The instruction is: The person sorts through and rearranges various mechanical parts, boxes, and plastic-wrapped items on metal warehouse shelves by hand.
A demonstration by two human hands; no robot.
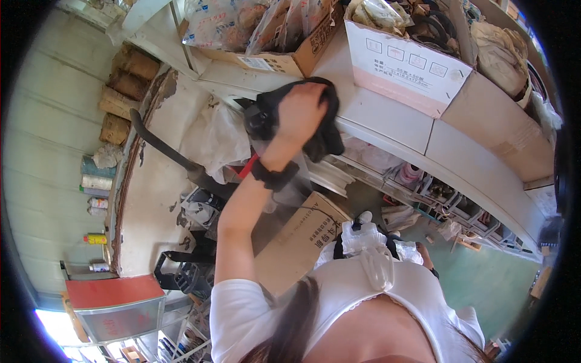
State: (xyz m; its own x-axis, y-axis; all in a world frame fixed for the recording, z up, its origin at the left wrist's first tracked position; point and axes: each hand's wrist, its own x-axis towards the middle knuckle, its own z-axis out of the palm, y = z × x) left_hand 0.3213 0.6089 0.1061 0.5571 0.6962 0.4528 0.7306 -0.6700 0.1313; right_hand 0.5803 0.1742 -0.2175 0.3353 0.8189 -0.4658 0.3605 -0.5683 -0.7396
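Observation:
My left hand (302, 111), with a black scrunchie (274, 174) at its wrist, reaches forward and grips a soft black item (331, 136), perhaps a cloth or bag. The item hangs over the edge of a pale shelf (386, 106); the fingers are partly hidden in it. A dark rounded object (261, 120) lies just left of the hand; its kind is unclear. What seems to be my right hand (424, 256) hangs low beside my white clothing, mostly hidden by my body, its fingers unclear.
Open cardboard boxes (404, 68) with bagged parts stand on the shelf. A long cardboard box (295, 245) lies below my left arm. A dark curved pipe (159, 145) juts out at left. Racks with small goods (435, 190) run under the shelf. A red-topped case (115, 292) stands lower left.

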